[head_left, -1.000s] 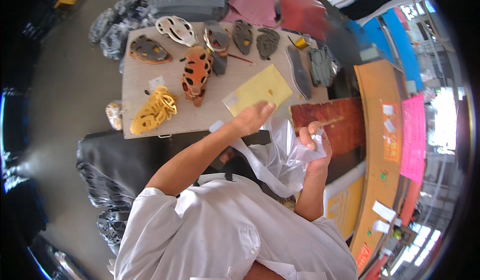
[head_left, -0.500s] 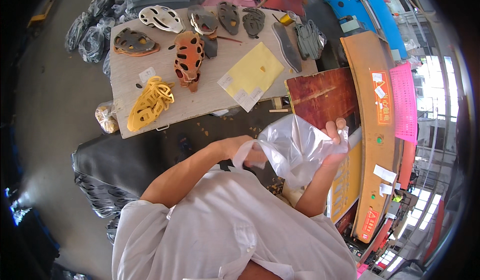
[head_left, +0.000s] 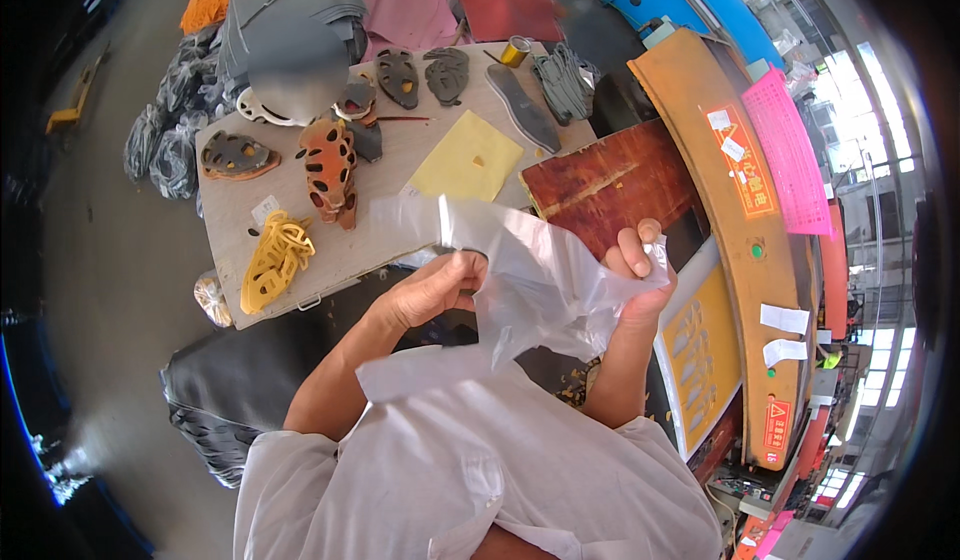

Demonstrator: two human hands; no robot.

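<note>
A clear plastic bag is stretched between my two hands in front of my body. My left hand pinches its left part between thumb and fingers. Its loose edges flare out above and below that hand. My right hand is closed around the bunched right end, fingers curled and pointing up. Beyond the hands, a table bears a yellow sheet, an orange perforated shoe upper and a yellow cut-out upper.
An orange-brown machine beam with a green button runs down the right, beside a pink basket. A reddish-brown board lies next to it. Black sheet material is at left. Dark bundles sit beyond the table's left side.
My left hand has moved left, drawing the bag out wider. The right hand keeps its grip on the other end. My view has shifted, so the table appears further left.
</note>
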